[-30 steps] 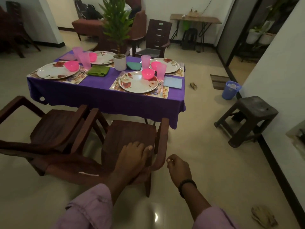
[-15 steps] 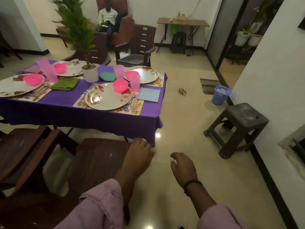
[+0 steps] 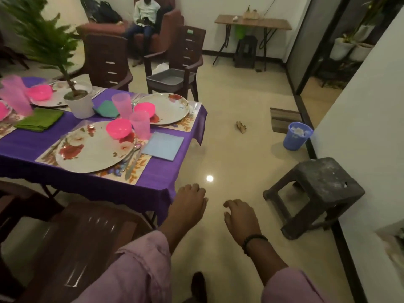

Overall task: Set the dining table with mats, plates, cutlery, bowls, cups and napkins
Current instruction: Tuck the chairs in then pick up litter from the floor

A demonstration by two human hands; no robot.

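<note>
1. Dining table, covered in a purple cloth, occupies the left of the view; its near right corner is just beside the left hand.
2. Brown chair stands at the table's near side, bottom left. A second chair beyond the table carries a grey tray on its seat.
3. Dark stool stands on the floor at right, against the wall.
4. Nearest floral plate lies on a patterned mat; a pink bowl sits on its far edge, a pink cup just beside the bowl.
5. Cutlery lies on the mat along the plate's right edge.
6. Light blue napkin lies flat to the right of that mat.
7. Left hand hangs over the floor, fingers loosely curled, holding nothing.
8. Right hand, a dark bracelet at its wrist, hangs likewise: fingers relaxed, holding nothing, apart from the left.
9. Blue bin stands by the wall.
</note>
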